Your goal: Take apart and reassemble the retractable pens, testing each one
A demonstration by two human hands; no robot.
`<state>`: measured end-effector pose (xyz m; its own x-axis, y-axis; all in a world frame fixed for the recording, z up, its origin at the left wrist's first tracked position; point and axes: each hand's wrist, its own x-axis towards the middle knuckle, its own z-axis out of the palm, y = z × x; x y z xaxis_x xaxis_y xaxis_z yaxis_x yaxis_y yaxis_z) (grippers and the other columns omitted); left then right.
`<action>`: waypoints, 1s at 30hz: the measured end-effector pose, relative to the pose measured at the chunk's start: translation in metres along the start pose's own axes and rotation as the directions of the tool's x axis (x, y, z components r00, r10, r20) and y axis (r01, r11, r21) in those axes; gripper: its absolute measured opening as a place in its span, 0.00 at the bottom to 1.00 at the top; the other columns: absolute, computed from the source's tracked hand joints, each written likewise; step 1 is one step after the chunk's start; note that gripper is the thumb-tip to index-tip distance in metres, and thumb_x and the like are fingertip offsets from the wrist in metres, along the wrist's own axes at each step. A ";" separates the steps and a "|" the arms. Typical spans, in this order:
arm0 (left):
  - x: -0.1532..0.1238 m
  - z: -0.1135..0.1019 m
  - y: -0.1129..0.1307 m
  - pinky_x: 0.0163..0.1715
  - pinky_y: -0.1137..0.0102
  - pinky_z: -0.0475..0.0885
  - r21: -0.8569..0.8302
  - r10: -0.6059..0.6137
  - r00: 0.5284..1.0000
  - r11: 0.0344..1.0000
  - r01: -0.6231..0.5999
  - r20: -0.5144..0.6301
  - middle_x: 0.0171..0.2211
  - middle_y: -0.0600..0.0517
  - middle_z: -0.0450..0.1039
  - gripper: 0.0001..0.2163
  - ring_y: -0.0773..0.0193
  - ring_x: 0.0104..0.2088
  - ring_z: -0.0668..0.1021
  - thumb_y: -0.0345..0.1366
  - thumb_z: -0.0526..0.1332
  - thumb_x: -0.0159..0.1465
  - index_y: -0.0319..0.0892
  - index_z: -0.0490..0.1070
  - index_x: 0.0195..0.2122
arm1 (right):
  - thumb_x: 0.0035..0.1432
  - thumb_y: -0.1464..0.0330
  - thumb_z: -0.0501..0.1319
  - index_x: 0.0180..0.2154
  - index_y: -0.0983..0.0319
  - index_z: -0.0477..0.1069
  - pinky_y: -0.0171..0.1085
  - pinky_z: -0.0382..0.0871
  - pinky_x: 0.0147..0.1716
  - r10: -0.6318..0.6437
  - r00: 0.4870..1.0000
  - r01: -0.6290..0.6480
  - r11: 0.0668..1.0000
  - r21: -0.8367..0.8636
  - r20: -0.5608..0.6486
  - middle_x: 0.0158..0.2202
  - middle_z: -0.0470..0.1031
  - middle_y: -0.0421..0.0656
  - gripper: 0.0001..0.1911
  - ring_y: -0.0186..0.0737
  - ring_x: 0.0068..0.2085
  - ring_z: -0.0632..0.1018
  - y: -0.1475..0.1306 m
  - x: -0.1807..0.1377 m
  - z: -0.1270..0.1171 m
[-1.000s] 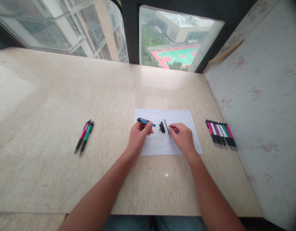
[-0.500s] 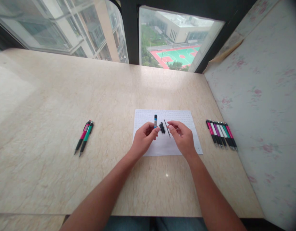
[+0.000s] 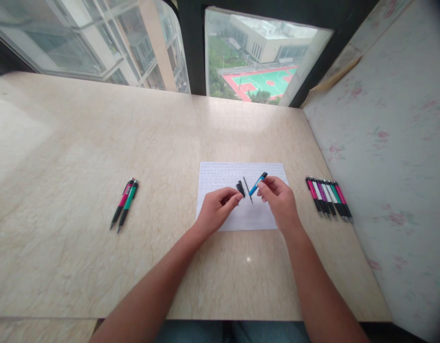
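Note:
A blue pen barrel [image 3: 257, 184] with a dark top is tilted up to the right in my right hand [image 3: 278, 197], pinched between thumb and fingers above the paper. My left hand [image 3: 220, 207] is closed, thumb against the fingertips. Anything between those tips is too small or hidden to make out. Black pen parts [image 3: 240, 187] lie on the sheet just beyond the left fingertips. Beside them, between my hands, rests a thin dark pen refill [image 3: 247, 188]. Under it all is a white sheet of paper [image 3: 241, 221] with rows of faint print.
Two click pens, one pink [image 3: 122, 202] and one green [image 3: 129, 204], lie at the left on the marble-patterned table [image 3: 80, 267]. Several pens in mixed colours [image 3: 329, 199] form a row at the right, close to the floral wall [image 3: 398, 190]. Windows [image 3: 255, 62] stand behind the table.
The blue barrel has passed from my left hand to my right and now leans instead of standing upright. My left hand has come slightly right and lower.

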<state>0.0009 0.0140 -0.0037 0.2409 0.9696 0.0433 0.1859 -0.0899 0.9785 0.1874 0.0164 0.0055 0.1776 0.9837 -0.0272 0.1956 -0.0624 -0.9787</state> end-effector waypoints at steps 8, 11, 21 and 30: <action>0.002 -0.004 -0.002 0.26 0.72 0.63 0.157 0.048 0.991 0.987 -0.028 -0.128 0.25 0.52 0.75 0.08 0.65 0.24 0.71 0.40 0.60 0.64 0.43 0.77 0.34 | 0.56 0.64 0.59 0.36 0.60 0.72 0.39 0.66 0.34 -0.147 0.983 0.072 0.852 -0.519 -0.106 0.29 0.77 0.44 0.08 0.41 0.30 0.76 0.004 0.003 -0.010; 0.001 -0.003 -0.002 0.27 0.71 0.64 0.181 0.050 0.992 0.983 -0.029 -0.113 0.26 0.51 0.76 0.08 0.65 0.25 0.72 0.39 0.60 0.64 0.43 0.76 0.34 | 0.57 0.66 0.58 0.37 0.60 0.72 0.40 0.65 0.34 -0.199 0.975 0.088 0.756 -0.649 -0.099 0.30 0.78 0.44 0.07 0.41 0.31 0.75 0.004 0.001 -0.007; -0.004 0.004 0.000 0.29 0.71 0.65 0.205 0.138 0.990 0.969 -0.141 0.031 0.27 0.51 0.77 0.09 0.65 0.26 0.73 0.37 0.57 0.66 0.43 0.76 0.35 | 0.59 0.67 0.59 0.34 0.58 0.71 0.38 0.57 0.30 -0.250 0.968 0.135 0.513 -0.848 0.003 0.35 0.77 0.47 0.03 0.46 0.38 0.74 0.017 -0.002 0.001; -0.016 0.005 0.016 0.31 0.73 0.67 0.026 0.224 0.938 0.971 -0.239 0.264 0.27 0.50 0.77 0.13 0.68 0.27 0.75 0.37 0.54 0.68 0.40 0.75 0.31 | 0.67 0.60 0.50 0.21 0.61 0.63 0.34 0.60 0.25 -0.066 0.872 0.097 0.995 -0.039 0.485 0.19 0.64 0.37 0.23 0.32 0.22 0.66 -0.018 -0.013 -0.005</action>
<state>0.0046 -0.0045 0.0101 0.5192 0.8293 0.2066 0.1475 -0.3250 0.9341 0.1867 0.0041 0.0245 -0.3256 0.9437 -0.0576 0.2495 0.0269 -0.9680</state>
